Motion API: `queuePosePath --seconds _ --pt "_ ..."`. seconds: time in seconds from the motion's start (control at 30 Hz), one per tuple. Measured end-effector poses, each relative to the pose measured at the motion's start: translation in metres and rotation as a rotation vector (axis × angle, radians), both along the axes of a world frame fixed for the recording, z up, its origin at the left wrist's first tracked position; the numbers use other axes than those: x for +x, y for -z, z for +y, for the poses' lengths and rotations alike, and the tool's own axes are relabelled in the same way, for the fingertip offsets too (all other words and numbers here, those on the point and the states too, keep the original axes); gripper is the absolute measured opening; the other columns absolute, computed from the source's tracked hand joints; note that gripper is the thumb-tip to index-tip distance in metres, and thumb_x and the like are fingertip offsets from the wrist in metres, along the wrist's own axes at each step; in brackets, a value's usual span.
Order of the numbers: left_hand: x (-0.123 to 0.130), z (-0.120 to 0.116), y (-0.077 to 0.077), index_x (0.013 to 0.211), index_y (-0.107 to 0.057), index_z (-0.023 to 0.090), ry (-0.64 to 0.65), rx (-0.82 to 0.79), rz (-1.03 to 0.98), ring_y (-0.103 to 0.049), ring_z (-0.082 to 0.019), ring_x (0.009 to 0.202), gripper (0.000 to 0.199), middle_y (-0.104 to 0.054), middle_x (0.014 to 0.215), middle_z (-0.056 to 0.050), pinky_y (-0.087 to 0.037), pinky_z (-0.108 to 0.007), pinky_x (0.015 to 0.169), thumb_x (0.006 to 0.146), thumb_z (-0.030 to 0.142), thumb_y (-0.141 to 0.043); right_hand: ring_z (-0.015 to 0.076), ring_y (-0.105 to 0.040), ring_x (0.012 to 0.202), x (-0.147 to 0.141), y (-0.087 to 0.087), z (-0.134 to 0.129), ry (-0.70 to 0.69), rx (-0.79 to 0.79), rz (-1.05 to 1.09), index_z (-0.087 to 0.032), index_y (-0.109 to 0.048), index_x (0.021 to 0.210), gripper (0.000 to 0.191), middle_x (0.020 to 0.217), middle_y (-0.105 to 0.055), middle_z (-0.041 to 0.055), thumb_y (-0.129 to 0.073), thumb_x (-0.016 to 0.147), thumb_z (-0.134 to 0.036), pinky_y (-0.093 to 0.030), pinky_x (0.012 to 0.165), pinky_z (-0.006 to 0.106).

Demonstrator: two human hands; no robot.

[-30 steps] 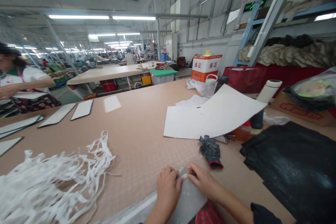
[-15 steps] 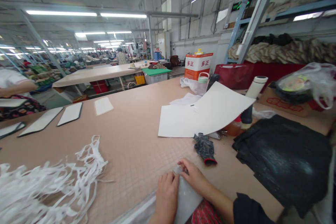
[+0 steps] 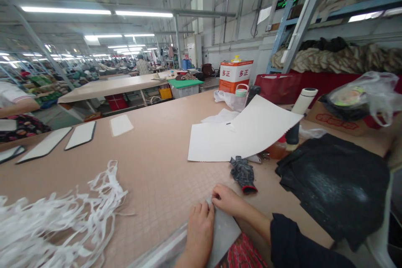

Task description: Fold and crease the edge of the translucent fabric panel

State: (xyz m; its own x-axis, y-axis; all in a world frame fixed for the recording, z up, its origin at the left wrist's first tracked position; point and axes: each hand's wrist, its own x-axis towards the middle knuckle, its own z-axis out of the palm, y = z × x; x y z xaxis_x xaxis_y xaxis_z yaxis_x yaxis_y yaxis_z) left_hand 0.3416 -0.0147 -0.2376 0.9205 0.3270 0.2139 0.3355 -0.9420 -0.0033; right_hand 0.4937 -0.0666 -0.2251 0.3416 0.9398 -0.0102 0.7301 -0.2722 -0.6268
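A thin grey sheet point(image 3: 225, 234) lies at the near table edge in front of me, with a clear plastic-like strip point(image 3: 163, 249) running along its left side. My left hand point(image 3: 201, 228) rests over it, fingers close together and bent down at its far end. Beside it, my right hand point(image 3: 225, 199) is closed with curled fingers, pinching the sheet's far corner; the fingertips are partly hidden. A dark grey knitted glove point(image 3: 242, 173) with a red cuff lies just beyond my right hand. Patterned red cloth point(image 3: 243, 253) shows below the sheet.
White strips point(image 3: 69, 222) lie heaped at the left. A large white sheet point(image 3: 226, 142) and a black sheet stack point(image 3: 336, 184) lie to the right, near a thermos point(image 3: 304, 102). White panels point(image 3: 81, 135) line the far left edge, where another person's arm point(image 3: 19, 106) shows.
My right hand's fingers have curled in more tightly at the sheet's corner. My left hand stays on the sheet. The whole view has shifted slightly.
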Motion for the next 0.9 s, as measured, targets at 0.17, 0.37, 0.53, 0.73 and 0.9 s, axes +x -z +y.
queuePosePath --seconds 0.17,0.37,0.53,0.73,0.9 --pt "0.000 -0.001 -0.005 0.112 -0.050 0.017 -0.003 -0.012 0.009 -0.049 -0.020 0.081 0.033 -0.055 0.094 -0.005 -0.041 -0.035 0.070 0.081 0.007 -0.046 0.0142 -0.049 0.072 -0.001 0.002 0.003 0.001 -0.041 -0.032 -0.018 -0.054 0.066 0.009 0.073 -0.056 0.0010 -0.048 0.065 -0.010 -0.036 0.066 0.023" --pt "0.001 -0.002 -0.005 0.110 -0.051 0.016 0.001 -0.030 0.028 -0.050 -0.021 0.083 0.031 -0.056 0.095 -0.005 -0.042 -0.036 0.071 0.081 0.007 -0.047 0.0141 -0.047 0.072 -0.002 0.000 0.004 -0.011 -0.061 -0.050 -0.018 -0.052 0.067 0.011 0.073 -0.055 0.0006 -0.049 0.064 -0.008 -0.034 0.066 0.023" --pt "0.000 -0.002 -0.006 0.111 -0.051 0.016 -0.003 -0.029 0.027 -0.050 -0.021 0.084 0.033 -0.056 0.096 -0.006 -0.041 -0.037 0.073 0.080 0.005 -0.046 0.0130 -0.047 0.069 0.001 0.001 0.005 -0.006 -0.066 -0.028 -0.018 -0.052 0.071 0.013 0.072 -0.055 -0.0006 -0.049 0.064 -0.008 -0.033 0.062 0.022" --pt "0.001 -0.003 -0.006 0.111 -0.051 0.016 0.000 -0.041 0.018 -0.051 -0.020 0.082 0.033 -0.057 0.096 -0.006 -0.042 -0.036 0.071 0.081 0.006 -0.044 0.0137 -0.050 0.072 -0.001 0.002 0.006 0.042 -0.072 -0.012 -0.019 -0.052 0.074 0.006 0.076 -0.057 0.0009 -0.050 0.070 -0.014 -0.036 0.064 0.023" --pt "-0.007 0.001 -0.005 0.111 -0.052 0.021 0.013 -0.170 -0.058 -0.054 -0.023 0.089 0.031 -0.057 0.101 -0.010 -0.045 -0.041 0.074 0.083 0.011 -0.045 0.0162 -0.054 0.072 -0.011 0.012 0.006 0.059 -0.032 -0.068 -0.019 -0.054 0.073 0.011 0.076 -0.060 0.0028 -0.048 0.070 -0.009 -0.041 0.065 0.026"
